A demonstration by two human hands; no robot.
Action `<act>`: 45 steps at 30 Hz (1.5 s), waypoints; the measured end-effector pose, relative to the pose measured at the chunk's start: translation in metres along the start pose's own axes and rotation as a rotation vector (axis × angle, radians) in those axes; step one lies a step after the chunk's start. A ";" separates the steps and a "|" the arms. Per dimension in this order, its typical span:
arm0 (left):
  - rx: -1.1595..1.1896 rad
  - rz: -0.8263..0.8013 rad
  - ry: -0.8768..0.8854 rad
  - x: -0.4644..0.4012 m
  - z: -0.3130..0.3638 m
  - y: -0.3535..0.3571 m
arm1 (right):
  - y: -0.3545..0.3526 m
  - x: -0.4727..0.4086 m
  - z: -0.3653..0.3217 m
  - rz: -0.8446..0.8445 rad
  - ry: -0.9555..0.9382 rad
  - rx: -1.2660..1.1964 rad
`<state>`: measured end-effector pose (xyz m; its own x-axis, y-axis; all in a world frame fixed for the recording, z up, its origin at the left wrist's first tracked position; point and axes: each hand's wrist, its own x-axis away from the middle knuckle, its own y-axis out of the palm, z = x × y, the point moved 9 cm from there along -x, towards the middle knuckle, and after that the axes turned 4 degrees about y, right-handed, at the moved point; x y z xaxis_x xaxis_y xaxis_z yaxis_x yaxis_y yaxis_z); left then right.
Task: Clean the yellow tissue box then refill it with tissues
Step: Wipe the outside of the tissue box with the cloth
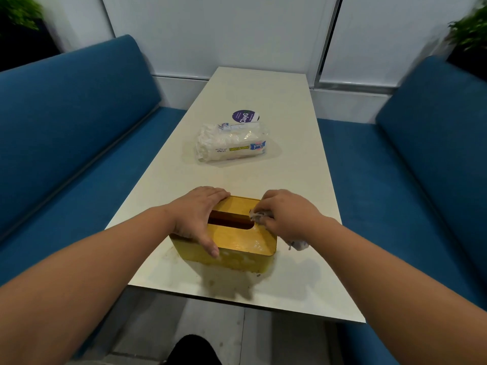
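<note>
Both forearms reach forward from the bottom edge and meet at the yellow box [232,234], which sits on the near end of the table [290,291]. The left hand [196,214] lies over the box's left side, fingers spread and bent down over the far left edge, thumb stretched along the near left corner and pressing on the front wall; it holds the box in place. The right hand [283,216] sits on the box's right side, fingers curled round a crumpled whitish cloth [259,216] that it presses against the lid beside the right end of the slot. A bit of the same cloth shows below the wrist, off the box's right edge.

The box stands upright, its dark slot running left to right between the two hands. Its lid and front wall carry pale smears, and the tabletop round its base looks smudged.

Beyond the box, near the middle of the table and well apart from the hands, lies a clear pack [232,143] of white tissues. Its label, upside down from here, reads "PAPER TOWEL" and "175 Pulls"; a brand name in script is too small to make out. Just behind the pack is a round purple sticker [243,116] reading "ClayG".

Blue benches [79,143] flank the table on both sides.
</note>
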<state>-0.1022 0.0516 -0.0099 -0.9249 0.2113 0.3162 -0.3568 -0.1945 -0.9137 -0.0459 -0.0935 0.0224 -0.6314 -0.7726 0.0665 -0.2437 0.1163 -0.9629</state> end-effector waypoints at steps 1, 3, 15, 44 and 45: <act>-0.002 -0.001 0.000 0.000 0.000 0.000 | 0.001 0.005 -0.004 -0.022 -0.027 -0.021; 0.001 0.001 0.001 -0.001 -0.001 0.001 | 0.003 0.014 -0.004 -0.071 -0.064 -0.080; -0.009 0.036 0.042 -0.003 -0.001 0.001 | -0.001 0.028 0.014 0.073 0.159 -0.070; -0.028 0.053 0.055 -0.002 -0.001 0.002 | 0.017 0.047 -0.029 0.114 0.172 -0.128; -0.025 0.052 0.052 -0.002 0.000 0.002 | 0.016 0.051 -0.022 0.120 0.196 -0.131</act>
<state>-0.1013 0.0508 -0.0120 -0.9338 0.2513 0.2545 -0.3041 -0.1830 -0.9349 -0.0979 -0.1174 0.0156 -0.7890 -0.6142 0.0158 -0.2437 0.2892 -0.9257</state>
